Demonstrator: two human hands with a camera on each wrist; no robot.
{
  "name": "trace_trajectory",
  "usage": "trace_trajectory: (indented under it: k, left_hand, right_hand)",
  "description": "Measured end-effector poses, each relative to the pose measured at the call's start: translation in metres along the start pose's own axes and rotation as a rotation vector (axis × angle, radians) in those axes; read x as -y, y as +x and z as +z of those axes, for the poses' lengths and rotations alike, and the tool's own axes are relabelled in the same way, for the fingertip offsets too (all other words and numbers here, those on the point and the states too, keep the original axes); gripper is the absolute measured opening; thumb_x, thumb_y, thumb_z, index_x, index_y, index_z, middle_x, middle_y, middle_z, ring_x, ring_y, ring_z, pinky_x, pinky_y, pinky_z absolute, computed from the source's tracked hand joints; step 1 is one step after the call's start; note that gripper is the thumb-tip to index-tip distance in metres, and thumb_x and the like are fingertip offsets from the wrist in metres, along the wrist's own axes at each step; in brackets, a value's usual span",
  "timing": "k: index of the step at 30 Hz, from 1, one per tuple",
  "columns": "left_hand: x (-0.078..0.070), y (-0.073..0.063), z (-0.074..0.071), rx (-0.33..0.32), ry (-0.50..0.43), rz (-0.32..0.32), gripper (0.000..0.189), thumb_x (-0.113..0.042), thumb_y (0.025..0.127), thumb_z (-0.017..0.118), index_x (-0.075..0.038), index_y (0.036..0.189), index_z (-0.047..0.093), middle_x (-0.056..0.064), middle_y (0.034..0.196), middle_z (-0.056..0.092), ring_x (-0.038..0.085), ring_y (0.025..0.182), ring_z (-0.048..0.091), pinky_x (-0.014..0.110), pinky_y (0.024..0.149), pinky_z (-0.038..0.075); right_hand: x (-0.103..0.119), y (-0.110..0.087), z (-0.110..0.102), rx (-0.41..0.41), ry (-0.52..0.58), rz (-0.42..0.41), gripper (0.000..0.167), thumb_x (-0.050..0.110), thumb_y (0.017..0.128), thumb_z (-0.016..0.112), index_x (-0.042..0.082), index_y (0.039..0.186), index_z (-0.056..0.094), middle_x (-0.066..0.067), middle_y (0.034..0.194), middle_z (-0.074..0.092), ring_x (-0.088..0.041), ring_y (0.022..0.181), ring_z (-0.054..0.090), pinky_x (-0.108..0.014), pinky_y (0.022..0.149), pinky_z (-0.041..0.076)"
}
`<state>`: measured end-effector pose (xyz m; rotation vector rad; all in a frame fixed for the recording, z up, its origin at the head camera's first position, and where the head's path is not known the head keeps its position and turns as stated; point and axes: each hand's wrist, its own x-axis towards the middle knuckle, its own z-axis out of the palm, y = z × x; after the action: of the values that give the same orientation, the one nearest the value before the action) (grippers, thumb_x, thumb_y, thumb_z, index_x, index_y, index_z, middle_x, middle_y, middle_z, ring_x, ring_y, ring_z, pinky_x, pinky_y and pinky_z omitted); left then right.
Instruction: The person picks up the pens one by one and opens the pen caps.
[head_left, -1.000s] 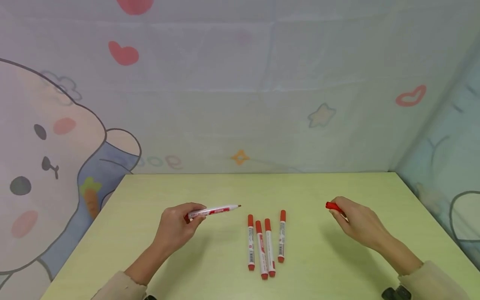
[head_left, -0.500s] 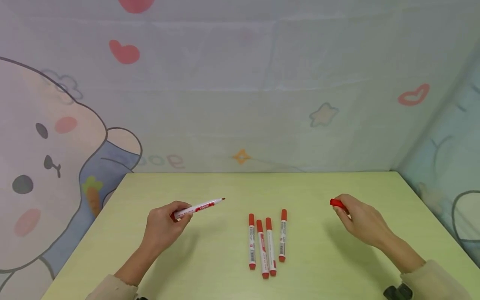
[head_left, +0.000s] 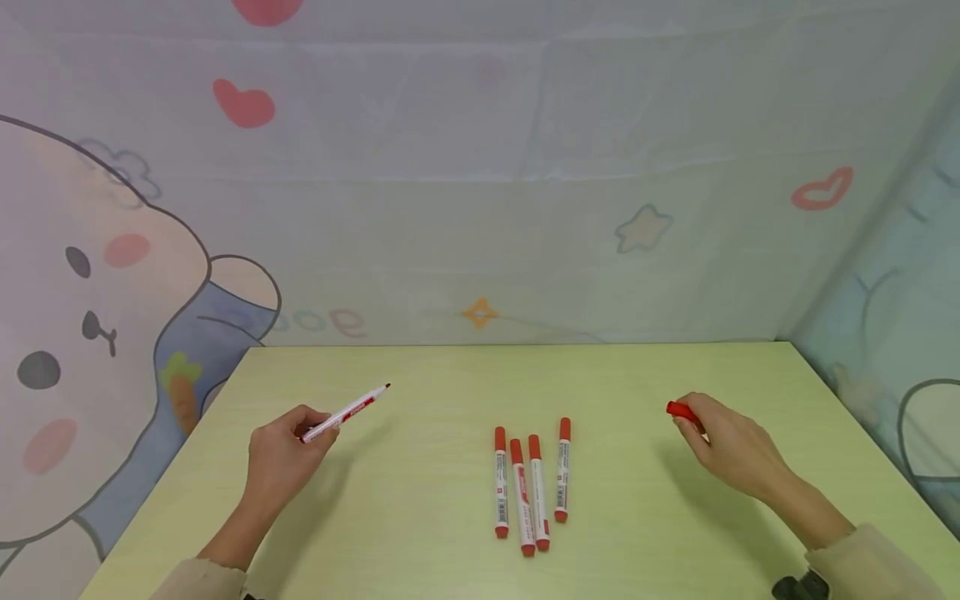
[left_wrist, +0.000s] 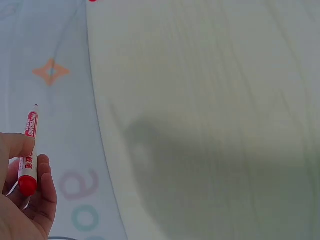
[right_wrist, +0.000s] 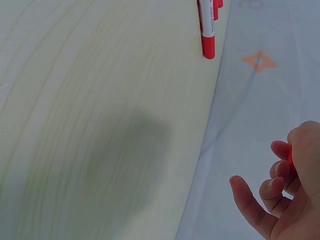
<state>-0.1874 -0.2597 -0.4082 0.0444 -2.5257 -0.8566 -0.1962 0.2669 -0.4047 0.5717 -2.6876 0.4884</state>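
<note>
Above the left part of the table, my left hand (head_left: 283, 454) pinches an uncapped white marker (head_left: 347, 414) with a red label, its dark tip pointing up and to the right. In the left wrist view the marker (left_wrist: 31, 125) lies between thumb and fingers, its red end toward the palm. Over on the right, my right hand (head_left: 731, 442) pinches a red marker cap (head_left: 684, 412) between thumb and forefinger. From the right wrist only a sliver of the cap (right_wrist: 291, 161) shows, the rest hidden by the thumb; the other fingers are loosely bent.
Several capped white markers with red caps, among them a rightmost marker (head_left: 562, 469) and a leftmost one (head_left: 501, 482), lie side by side mid-table between the hands. Behind the pale yellow-green table (head_left: 420, 517) hangs a printed cloth backdrop (head_left: 450, 167).
My left hand has moved left and slightly down with the marker, whose tip now tilts further upward. My right hand has shifted slightly right with the cap.
</note>
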Motion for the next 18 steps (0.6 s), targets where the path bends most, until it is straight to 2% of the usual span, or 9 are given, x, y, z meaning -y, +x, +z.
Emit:
trace_trajectory:
  k: [6, 14, 18]
  left_hand:
    - [0.016, 0.002, 0.0, -0.039, 0.039, -0.051, 0.01, -0.015, 0.072, 0.074, -0.014, 0.08, 0.069, 0.0, 0.065, 0.064, 0.007, 0.048, 0.045, 0.025, 0.048, 0.034]
    - [0.029, 0.003, -0.003, -0.044, 0.061, -0.143, 0.01, -0.017, 0.073, 0.074, -0.012, 0.08, 0.069, 0.004, 0.071, 0.067, 0.011, 0.055, 0.05, 0.026, 0.05, 0.035]
    - [0.034, 0.004, -0.003, -0.023, 0.07, -0.171, 0.012, -0.018, 0.074, 0.073, -0.01, 0.082, 0.069, 0.006, 0.075, 0.068, 0.011, 0.057, 0.052, 0.026, 0.052, 0.036]
  right_hand:
    - [-0.003, 0.0, 0.001, -0.014, -0.019, 0.001, 0.009, 0.012, 0.086, 0.062, 0.015, 0.09, 0.054, 0.009, 0.07, 0.045, -0.001, 0.051, 0.031, -0.02, 0.042, 0.028]
    - [-0.003, -0.002, 0.004, -0.004, -0.02, 0.007, 0.011, 0.013, 0.085, 0.064, 0.012, 0.094, 0.057, 0.007, 0.078, 0.055, -0.002, 0.057, 0.039, -0.02, 0.045, 0.033]
    - [-0.003, -0.002, 0.007, 0.008, -0.029, 0.009, 0.011, 0.013, 0.085, 0.064, 0.012, 0.093, 0.057, 0.007, 0.077, 0.054, -0.002, 0.058, 0.04, -0.02, 0.046, 0.033]
